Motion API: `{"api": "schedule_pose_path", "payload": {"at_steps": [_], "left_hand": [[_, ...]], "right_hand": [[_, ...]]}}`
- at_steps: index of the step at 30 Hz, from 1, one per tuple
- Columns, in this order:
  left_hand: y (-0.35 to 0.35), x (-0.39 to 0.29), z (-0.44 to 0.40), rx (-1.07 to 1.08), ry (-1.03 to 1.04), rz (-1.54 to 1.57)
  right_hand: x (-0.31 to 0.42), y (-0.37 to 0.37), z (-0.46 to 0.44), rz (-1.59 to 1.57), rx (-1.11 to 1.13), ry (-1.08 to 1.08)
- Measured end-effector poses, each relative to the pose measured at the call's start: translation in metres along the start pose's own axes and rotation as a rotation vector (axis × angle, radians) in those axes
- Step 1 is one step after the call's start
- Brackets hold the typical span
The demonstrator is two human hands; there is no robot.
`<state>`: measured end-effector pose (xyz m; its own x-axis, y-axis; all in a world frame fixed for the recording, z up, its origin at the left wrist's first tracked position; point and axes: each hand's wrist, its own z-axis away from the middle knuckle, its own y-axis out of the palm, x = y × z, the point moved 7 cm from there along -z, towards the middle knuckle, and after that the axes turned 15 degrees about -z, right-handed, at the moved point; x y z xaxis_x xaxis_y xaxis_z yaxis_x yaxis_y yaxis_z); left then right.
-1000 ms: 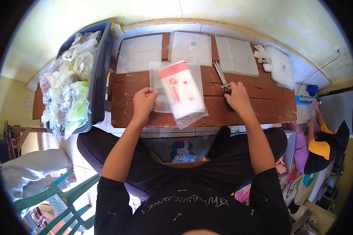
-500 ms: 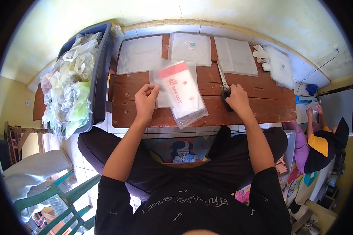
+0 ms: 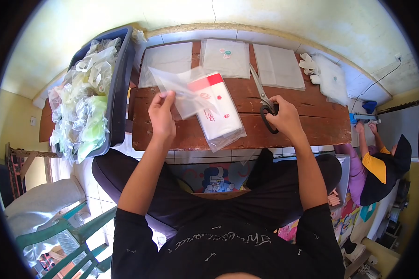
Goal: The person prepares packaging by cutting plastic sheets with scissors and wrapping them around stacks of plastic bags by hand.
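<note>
Pinched in my left hand (image 3: 162, 109) is a clear plastic bag (image 3: 184, 95), lifted and tilted over the left part of a printed white-and-red packet (image 3: 222, 116). That packet lies near the front of the wooden table (image 3: 312, 123). My right hand (image 3: 285, 115) is closed on the black handles of the scissors (image 3: 261, 93), whose blades point toward the back of the table and stand slightly apart. Behind them lie flat stacks of clear bags, at the left (image 3: 167, 60), middle (image 3: 226, 58) and right (image 3: 279, 67).
A dark bin (image 3: 117, 88) full of plastic bags stands left of the table. White rolled pieces (image 3: 309, 64) and another bag stack (image 3: 330, 79) lie at the right end. A person (image 3: 381, 167) sits at the far right; a green chair (image 3: 74, 232) is lower left.
My left hand has drawn the clear bag up and leftward off part of the packet. The scissors, held in my right hand, have shifted slightly left. The person's hands at the right have moved.
</note>
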<state>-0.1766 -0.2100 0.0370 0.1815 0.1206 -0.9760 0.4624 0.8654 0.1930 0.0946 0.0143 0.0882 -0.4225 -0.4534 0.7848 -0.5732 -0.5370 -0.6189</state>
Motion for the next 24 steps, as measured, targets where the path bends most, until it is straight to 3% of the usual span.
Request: {"api": "schedule_pose_path", "payload": {"at_steps": [6, 8, 12, 14, 17, 24], "left_hand": [[0.024, -0.071, -0.023, 0.085, 0.173, 0.198], [0.011, -0.066, -0.034, 0.112, 0.232, 0.238], [-0.032, 0.005, -0.034, -0.088, 0.053, 0.222], [-0.044, 0.036, -0.012, -0.180, -0.132, 0.196], [-0.055, 0.075, -0.006, -0.261, -0.177, 0.130], [-0.048, 0.066, 0.005, -0.248, -0.254, 0.104]], "right_hand": [[0.018, 0.008, -0.003, -0.054, -0.012, -0.037], [0.021, 0.010, -0.002, -0.056, -0.002, -0.039], [0.024, 0.024, 0.003, -0.060, 0.059, -0.050], [0.022, 0.036, 0.008, -0.033, 0.082, -0.097], [0.018, 0.055, 0.018, 0.035, 0.096, -0.173], [0.005, 0.059, 0.016, 0.218, 0.106, -0.157]]}}
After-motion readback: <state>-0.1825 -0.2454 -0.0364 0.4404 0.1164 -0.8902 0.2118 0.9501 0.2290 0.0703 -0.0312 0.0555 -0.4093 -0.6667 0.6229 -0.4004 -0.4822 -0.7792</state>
